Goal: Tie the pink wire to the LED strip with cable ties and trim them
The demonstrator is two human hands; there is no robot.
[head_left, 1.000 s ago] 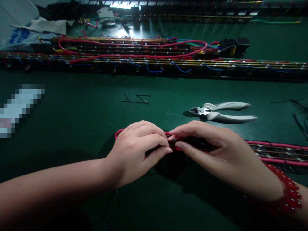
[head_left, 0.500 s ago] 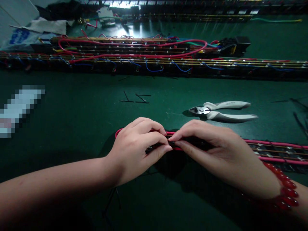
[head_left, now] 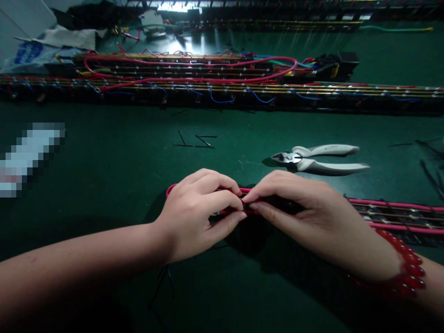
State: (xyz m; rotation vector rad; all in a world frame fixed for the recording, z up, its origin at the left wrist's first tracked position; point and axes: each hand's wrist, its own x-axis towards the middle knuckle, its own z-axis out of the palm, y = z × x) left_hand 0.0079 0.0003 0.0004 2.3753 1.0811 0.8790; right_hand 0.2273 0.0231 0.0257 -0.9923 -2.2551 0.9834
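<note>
A long strip with red cable (head_left: 398,203) along both sides and thin copper-coloured rods lies across the near table. My left hand (head_left: 197,208) is closed over its left end, thumb and fingertips pressed together on it. My right hand (head_left: 308,217), with a red bead bracelet at the wrist, pinches close against the left fingertips. Between its thumb and forefinger is a small dark piece that looks like a black cable tie, mostly hidden by the fingers. Just beyond the right hand, white-handled pliers (head_left: 319,158) lie with their jaws to the left.
Short black offcuts (head_left: 196,139) lie past my hands, with more dark strips (head_left: 432,171) at the right edge. A long wired assembly (head_left: 194,95) crosses the table behind, with a red cable loop (head_left: 190,81) on top. A plastic bag (head_left: 27,55) sits at the back left.
Both hands stay at the same spot on the strip. The right hand and wrist have shifted very slightly left and up; the fingertips remain together.
</note>
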